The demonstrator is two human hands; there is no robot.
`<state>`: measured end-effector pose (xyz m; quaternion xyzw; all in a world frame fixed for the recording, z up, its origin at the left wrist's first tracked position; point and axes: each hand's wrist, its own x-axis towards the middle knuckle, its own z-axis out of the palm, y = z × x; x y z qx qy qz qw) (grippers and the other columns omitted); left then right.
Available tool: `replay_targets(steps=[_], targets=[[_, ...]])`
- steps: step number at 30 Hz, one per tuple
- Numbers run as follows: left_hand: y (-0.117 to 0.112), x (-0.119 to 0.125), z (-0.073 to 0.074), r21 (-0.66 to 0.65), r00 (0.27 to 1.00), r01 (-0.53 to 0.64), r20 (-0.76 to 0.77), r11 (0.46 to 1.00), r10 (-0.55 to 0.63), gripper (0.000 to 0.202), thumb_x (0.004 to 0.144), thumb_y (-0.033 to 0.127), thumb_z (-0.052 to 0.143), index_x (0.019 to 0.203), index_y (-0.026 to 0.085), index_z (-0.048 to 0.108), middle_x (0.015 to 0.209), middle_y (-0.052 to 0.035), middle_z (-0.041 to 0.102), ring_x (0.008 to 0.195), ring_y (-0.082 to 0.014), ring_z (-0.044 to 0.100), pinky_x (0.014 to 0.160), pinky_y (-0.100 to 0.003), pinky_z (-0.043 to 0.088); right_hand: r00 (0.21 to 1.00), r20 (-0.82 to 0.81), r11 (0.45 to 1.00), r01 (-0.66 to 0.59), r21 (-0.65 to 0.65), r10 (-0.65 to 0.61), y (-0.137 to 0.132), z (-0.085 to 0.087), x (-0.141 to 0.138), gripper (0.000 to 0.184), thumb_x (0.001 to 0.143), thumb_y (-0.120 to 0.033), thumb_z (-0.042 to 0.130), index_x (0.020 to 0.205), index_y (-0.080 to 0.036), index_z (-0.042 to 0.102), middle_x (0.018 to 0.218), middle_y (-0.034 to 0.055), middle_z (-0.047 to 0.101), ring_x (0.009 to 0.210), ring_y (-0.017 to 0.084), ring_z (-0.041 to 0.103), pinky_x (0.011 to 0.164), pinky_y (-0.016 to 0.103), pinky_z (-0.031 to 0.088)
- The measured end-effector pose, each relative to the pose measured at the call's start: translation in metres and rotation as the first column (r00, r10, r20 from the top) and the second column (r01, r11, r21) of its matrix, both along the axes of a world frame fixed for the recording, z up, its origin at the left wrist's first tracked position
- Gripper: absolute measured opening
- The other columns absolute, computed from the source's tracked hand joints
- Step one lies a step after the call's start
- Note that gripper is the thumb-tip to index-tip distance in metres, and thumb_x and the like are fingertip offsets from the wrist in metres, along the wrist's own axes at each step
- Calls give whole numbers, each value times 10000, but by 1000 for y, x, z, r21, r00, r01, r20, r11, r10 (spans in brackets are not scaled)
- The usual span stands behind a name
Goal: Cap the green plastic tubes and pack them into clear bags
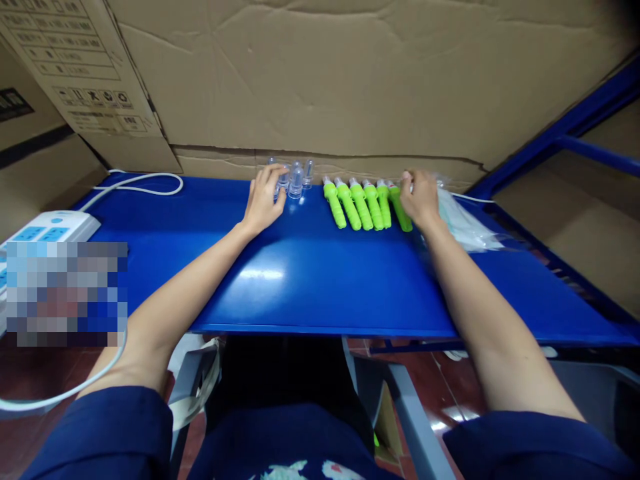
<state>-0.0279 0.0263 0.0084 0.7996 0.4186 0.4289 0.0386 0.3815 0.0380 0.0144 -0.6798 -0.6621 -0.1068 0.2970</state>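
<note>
"Clear tubes [297, 180]: where?"
"Left of the green handle row [374, 208] on the table [320, 280], left hand [263, 200] half-curled at them, grip unclear."
"Right hand [424, 200]?"
"Partly curled at the row's right end; can't tell its grip."

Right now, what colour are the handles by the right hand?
Lime green handles, best seen in the head view.

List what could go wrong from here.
1. The clear cylinders stand close together by the left hand; a nudge could topple one.
2. The green handles lie in a tight row, so the right hand, at the end one, might jostle its neighbours.
3. The plastic bag beside the right wrist could snag or get dragged.
</note>
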Motion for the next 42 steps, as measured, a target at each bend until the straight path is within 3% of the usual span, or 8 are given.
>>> replay_targets(steps=[3, 6, 14, 24, 29, 34, 37, 42], targets=[[11, -10, -8, -43, 996, -65, 56, 997, 67, 591, 1050, 410, 574, 1627, 299, 507, 1753, -173, 446, 1650, -405, 387, 1334, -665, 329, 999, 9, 999, -47, 9, 47, -5, 15, -35, 492, 1086, -339, 346, 1434, -158, 642, 1472, 229, 682, 1439, 363, 603, 1259, 570, 445], [25, -19, -20, -121, 992, -83, 84, 989, 93, 734, 1005, 399, 633, 1703, 342, 413, 1822, -172, 345, 1686, -450, 305, 1307, -774, 286, 989, 45, 984, -137, -114, 143, -3, 24, -81, 447, 1056, -320, 456, 1403, -114, 648, 1447, 266, 657, 1429, 409, 582, 1250, 583, 441], [43, -29, -38, -207, 994, -65, 69, 976, 81, 796, 943, 242, 624, 1698, 417, 440, 1741, -136, 514, 1601, -480, 439, 1218, -906, 252, 964, 156, 928, -150, -342, 213, 17, 24, -162, 514, 1022, -253, 537, 1478, -28, 609, 1530, 316, 591, 1461, 464, 563, 1209, 593, 486], [48, -27, -43, -159, 995, -29, 89, 987, 43, 678, 992, 297, 617, 1644, 412, 471, 1566, -130, 673, 1451, -448, 573, 1193, -836, 347, 967, 147, 919, -142, -367, 208, 17, 14, -170, 462, 1018, -280, 548, 1390, -34, 668, 1411, 311, 681, 1304, 452, 690, 1132, 569, 560], [35, -23, -30, -148, 992, -76, 87, 986, 89, 514, 993, 331, 640, 1499, 322, 552, 1465, -152, 721, 1381, -425, 640, 1203, -780, 380, 953, 97, 905, -235, -355, 286, -8, 14, -174, 443, 1041, -365, 536, 1375, -107, 671, 1408, 260, 702, 1309, 450, 672, 1118, 602, 571], [24, -20, -20, -115, 992, -102, 62, 988, 110, 456, 1017, 377, 655, 1461, 293, 594, 1415, -142, 749, 1280, -367, 702, 1215, -678, 435, 904, 27, 827, -377, -417, 427, -39, 12, -171, 643, 1059, -497, 523, 1563, -99, 561, 1556, 247, 625, 1400, 467, 637, 1195, 625, 523], [23, -22, -18, -84, 994, -108, 15, 991, 110, 495, 1032, 376, 647, 1520, 313, 596, 1422, -133, 740, 1310, -368, 685, 1199, -631, 474, 856, -24, 778, -481, -404, 517, -49, 7, -168, 692, 1023, -414, 558, 1636, -99, 491, 1617, 243, 583, 1472, 455, 598, 1249, 617, 486], [26, -33, -6, -123, 997, -52, -59, 991, 45, 358, 1006, 353, 712, 1354, 268, 701, 1247, -123, 759, 1166, -329, 737, 1182, -572, 528, 795, -79, 748, -595, -292, 602, -53, -7, -163, 656, 977, -284, 534, 1603, -86, 531, 1565, 234, 630, 1484, 403, 602, 1301, 568, 445]])
